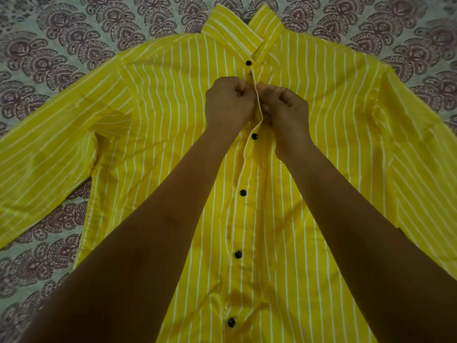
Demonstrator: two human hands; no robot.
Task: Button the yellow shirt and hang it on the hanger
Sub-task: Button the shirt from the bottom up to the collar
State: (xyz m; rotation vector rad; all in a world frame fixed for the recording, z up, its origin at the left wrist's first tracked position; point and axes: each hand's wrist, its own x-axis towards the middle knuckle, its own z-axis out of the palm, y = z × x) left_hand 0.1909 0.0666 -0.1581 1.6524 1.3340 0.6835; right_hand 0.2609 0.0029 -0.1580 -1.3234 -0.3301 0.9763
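A yellow shirt (153,125) with white stripes lies flat, front up, collar at the far end and sleeves spread to both sides. Black buttons run down its front; several below my hands sit through their holes, and one (248,62) shows near the collar. My left hand (228,102) pinches the left front edge at chest height. My right hand (284,107) pinches the right edge against it. Whatever button lies between my fingers is hidden. A dark bit behind the collar (247,12) may be a hanger hook; I cannot tell.
The shirt rests on a bedsheet (61,38) printed with purple paisley shapes on a pale ground, which shows all round the shirt. My forearms cross the lower part of the shirt.
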